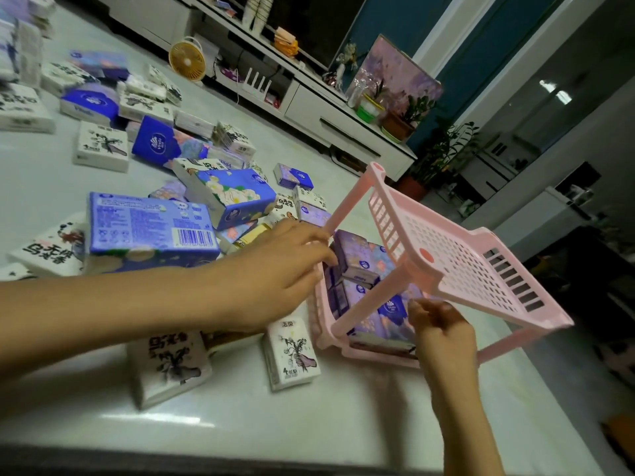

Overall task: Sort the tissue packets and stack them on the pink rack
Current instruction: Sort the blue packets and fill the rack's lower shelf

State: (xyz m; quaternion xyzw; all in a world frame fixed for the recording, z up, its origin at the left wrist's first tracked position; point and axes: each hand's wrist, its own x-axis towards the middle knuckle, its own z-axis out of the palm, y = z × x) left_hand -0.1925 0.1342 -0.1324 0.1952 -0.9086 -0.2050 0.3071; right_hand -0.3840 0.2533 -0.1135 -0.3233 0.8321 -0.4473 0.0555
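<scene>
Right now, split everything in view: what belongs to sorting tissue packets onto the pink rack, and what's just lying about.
Job: pink rack; purple tissue packets in its lower tier; white ink-drawing packets and blue Vinda packs on the table; left hand, right hand at the rack.
Lying about: yellow fan; white router; potted plant; stacked paper cups.

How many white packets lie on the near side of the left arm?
2. One white packet lies just below the arm; the other lies beside the rack, by its lower tray. The arm may hide more.
</scene>
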